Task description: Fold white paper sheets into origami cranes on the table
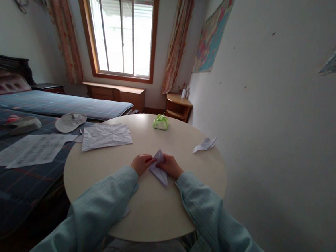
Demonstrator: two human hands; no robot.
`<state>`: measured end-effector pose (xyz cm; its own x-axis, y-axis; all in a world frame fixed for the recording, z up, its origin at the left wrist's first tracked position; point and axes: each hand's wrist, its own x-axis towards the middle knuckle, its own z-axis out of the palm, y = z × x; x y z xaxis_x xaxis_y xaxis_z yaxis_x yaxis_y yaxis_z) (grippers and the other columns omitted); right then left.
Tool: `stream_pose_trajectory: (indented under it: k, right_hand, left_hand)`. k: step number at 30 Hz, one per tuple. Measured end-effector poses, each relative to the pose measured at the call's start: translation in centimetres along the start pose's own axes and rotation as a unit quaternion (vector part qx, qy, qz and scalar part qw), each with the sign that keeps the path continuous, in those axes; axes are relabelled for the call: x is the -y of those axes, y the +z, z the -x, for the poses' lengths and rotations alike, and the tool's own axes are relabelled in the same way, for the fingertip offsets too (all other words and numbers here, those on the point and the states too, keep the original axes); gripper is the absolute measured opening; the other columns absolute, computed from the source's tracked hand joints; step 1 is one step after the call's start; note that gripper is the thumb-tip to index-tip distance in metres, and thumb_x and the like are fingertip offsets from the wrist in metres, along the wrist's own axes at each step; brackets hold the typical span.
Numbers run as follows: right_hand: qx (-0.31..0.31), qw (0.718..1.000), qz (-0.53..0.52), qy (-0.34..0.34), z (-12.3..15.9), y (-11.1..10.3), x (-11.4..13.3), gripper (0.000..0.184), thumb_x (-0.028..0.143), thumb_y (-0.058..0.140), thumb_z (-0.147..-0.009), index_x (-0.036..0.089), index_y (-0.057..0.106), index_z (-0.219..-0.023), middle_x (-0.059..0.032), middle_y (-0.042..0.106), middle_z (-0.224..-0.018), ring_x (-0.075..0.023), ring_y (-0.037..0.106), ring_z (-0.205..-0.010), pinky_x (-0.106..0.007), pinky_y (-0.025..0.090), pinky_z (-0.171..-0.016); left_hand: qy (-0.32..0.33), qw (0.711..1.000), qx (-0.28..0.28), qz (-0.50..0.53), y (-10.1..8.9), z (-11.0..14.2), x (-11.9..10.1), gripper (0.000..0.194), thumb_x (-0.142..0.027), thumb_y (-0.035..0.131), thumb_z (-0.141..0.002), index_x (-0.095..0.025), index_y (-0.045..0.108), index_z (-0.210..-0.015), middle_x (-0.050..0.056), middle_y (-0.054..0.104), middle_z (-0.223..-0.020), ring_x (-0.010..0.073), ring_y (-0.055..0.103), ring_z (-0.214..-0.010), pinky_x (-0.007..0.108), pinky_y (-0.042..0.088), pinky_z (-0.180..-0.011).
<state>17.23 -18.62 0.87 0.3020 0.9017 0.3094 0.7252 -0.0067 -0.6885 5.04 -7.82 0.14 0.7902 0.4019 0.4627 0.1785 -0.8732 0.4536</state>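
A folded sheet of white paper (159,174), narrow and pointed at both ends, is between my hands over the round table (133,215). My left hand (142,163) grips its left edge, with thumb and fingers closed together. On the other side my right hand (170,166) pinches the paper near its upper part. The paper's upper tip points away from me and its lower tip towards me. My fingers cover part of the folds in the middle.
Creased paper (107,136) lies at the table's left, a folded paper piece (204,144) at the right, and a green tissue pack (160,122) at the far edge. A bed (36,192) holding printed sheets (31,151) and a cap (70,122) adjoins the left. A wall (275,146) stands right.
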Motion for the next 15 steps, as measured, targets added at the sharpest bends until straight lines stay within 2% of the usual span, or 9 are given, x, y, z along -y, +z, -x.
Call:
stream_pose_trajectory:
  k: [5,9,15]
  right_hand:
    - [0.024,0.997,-0.059,-0.036,0.2,0.3,0.0,0.022,0.015,0.058,-0.06,0.013,0.06,-0.081,0.0022,0.06,-0.067,-0.0094,0.05,-0.058,-0.019,0.039,-0.054]
    - [0.014,0.998,-0.031,-0.061,0.5,0.6,0.0,0.024,0.014,0.057,-0.062,0.016,0.06,-0.086,0.0012,0.062,-0.072,-0.0109,0.053,-0.062,-0.021,0.041,-0.058]
    - [-0.01,0.996,0.002,-0.088,0.6,0.9,0.1,0.025,0.015,0.056,-0.065,0.017,0.059,-0.09,-0.0009,0.063,-0.076,-0.0131,0.056,-0.066,-0.023,0.042,-0.062]
  left_hand:
    - [0.08,0.993,-0.065,0.06,-0.2,0.1,-0.5,0.027,-0.036,0.048,-0.076,-0.016,0.06,-0.063,-0.001,0.052,-0.059,0.0059,0.043,-0.051,0.017,0.035,-0.051]
    - [0.135,0.977,-0.129,0.101,-0.2,0.1,-1.0,0.022,-0.032,0.049,-0.076,-0.016,0.063,-0.069,0.002,0.057,-0.064,0.0068,0.048,-0.054,0.017,0.039,-0.05]
    - [0.188,0.955,-0.207,0.103,-0.7,0.1,-2.1,0.014,-0.025,0.052,-0.075,-0.018,0.064,-0.072,0.003,0.06,-0.066,0.0097,0.053,-0.062,0.02,0.044,-0.054]
